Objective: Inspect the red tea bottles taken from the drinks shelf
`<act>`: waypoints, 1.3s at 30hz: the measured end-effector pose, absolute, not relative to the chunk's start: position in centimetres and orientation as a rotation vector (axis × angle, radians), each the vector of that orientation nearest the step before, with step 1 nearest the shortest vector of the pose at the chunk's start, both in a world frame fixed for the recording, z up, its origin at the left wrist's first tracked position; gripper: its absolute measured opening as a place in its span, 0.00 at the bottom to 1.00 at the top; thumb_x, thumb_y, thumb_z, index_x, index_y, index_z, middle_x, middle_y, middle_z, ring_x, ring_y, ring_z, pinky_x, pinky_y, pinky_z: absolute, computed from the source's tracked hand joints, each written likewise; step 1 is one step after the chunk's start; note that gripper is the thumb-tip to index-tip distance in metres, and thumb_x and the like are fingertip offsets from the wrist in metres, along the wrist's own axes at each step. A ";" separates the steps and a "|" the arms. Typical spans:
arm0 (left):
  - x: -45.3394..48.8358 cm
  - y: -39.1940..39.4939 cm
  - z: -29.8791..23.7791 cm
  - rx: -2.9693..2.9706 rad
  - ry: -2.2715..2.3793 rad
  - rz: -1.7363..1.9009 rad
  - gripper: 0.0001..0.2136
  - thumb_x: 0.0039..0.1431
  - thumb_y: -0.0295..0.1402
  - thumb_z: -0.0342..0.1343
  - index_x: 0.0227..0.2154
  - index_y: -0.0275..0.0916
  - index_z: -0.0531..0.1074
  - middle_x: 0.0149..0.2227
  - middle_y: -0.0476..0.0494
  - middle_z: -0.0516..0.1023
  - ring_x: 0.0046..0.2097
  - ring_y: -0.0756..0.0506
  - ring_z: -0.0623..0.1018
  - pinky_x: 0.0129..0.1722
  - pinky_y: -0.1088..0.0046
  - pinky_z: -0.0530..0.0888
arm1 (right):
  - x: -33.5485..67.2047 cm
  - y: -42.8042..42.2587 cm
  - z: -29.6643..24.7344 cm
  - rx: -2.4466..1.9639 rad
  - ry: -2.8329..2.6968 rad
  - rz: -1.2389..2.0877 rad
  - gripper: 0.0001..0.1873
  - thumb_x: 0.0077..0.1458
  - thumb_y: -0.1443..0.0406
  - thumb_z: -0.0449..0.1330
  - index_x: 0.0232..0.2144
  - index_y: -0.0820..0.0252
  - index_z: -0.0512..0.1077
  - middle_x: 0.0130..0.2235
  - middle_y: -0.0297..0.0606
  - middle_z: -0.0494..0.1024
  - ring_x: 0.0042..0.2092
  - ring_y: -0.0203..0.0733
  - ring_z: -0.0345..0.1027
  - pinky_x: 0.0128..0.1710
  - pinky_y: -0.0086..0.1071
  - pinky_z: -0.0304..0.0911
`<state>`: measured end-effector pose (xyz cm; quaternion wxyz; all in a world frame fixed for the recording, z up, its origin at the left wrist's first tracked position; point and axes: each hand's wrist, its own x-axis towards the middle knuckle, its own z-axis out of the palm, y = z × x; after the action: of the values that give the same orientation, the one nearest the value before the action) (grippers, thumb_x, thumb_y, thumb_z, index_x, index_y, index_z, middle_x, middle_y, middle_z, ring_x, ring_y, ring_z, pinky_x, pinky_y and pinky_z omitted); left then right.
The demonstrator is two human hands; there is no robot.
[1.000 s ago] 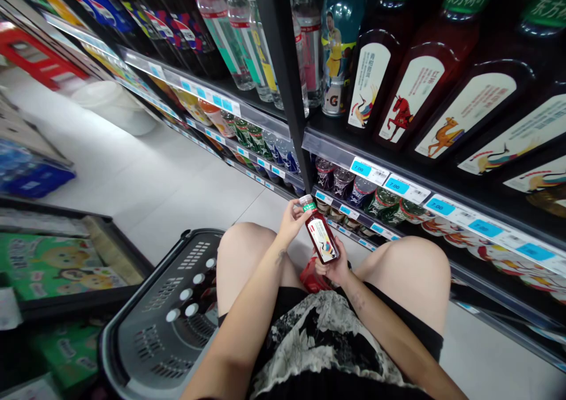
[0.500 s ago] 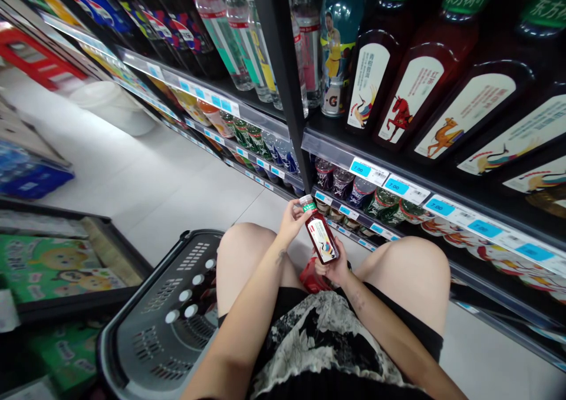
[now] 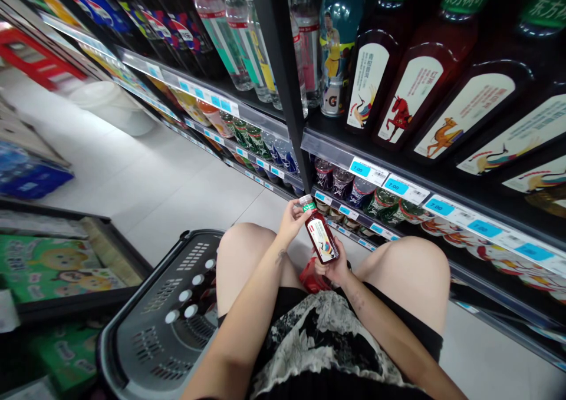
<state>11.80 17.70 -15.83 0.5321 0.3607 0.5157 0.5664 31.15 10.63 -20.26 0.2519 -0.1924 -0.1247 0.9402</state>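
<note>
Between my knees I hold a tea bottle [image 3: 321, 236] with dark red contents, a white cap, a green neck band and a white label with a bird on it. My left hand [image 3: 292, 218] is closed at its neck, just under the cap. Lower down, my right hand [image 3: 335, 265] grips the base. The bottle tilts, its cap end up and to the left and its label facing me. Behind my right hand, something red [image 3: 312, 277] shows between my legs; I cannot make out what it is.
A grey shopping basket [image 3: 145, 341] with several white-capped bottles stands left of my legs. Ahead, shelves hold large tea bottles [image 3: 409, 99], a blue sports drink [image 3: 339, 52] and cola bottles [image 3: 172, 29]. A black upright [image 3: 283, 76] divides them. Green cartons [image 3: 48, 264] lie at left.
</note>
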 end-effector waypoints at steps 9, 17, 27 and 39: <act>11.9 17.8 -15.7 0.869 1.233 1.345 0.38 0.44 0.55 0.74 0.48 0.39 0.62 0.38 0.43 0.82 0.36 0.46 0.81 0.37 0.72 0.75 | 31.0 10.6 -20.2 -0.566 -0.304 2.532 0.45 0.55 0.30 0.52 0.39 0.68 0.78 0.15 0.27 0.53 0.18 0.30 0.39 0.21 0.28 0.38; 12.1 17.8 -15.5 0.915 1.242 1.368 0.38 0.45 0.57 0.73 0.50 0.38 0.63 0.38 0.42 0.81 0.37 0.45 0.81 0.38 0.70 0.75 | 30.6 10.8 -19.7 -0.660 -0.316 2.473 0.45 0.57 0.33 0.48 0.39 0.70 0.79 0.15 0.28 0.54 0.18 0.31 0.40 0.21 0.28 0.39; 13.7 16.3 -13.8 1.065 1.228 1.445 0.34 0.53 0.53 0.71 0.52 0.38 0.64 0.41 0.42 0.81 0.39 0.46 0.80 0.42 0.70 0.74 | 31.6 10.3 -19.6 -0.742 -0.292 2.325 0.39 0.65 0.38 0.43 0.36 0.67 0.75 0.18 0.34 0.64 0.16 0.32 0.43 0.19 0.28 0.40; 13.6 13.3 -11.8 1.085 1.310 1.474 0.32 0.54 0.53 0.70 0.51 0.40 0.63 0.45 0.40 0.82 0.39 0.47 0.80 0.40 0.72 0.75 | 30.8 9.6 -17.2 -0.899 -0.167 2.339 0.40 0.71 0.43 0.33 0.31 0.64 0.72 0.18 0.36 0.62 0.15 0.33 0.42 0.18 0.29 0.33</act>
<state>13.60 13.30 -11.81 0.4309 0.4349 0.5254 0.5909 30.85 9.65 -17.20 0.3099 -0.3404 -0.0633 0.8855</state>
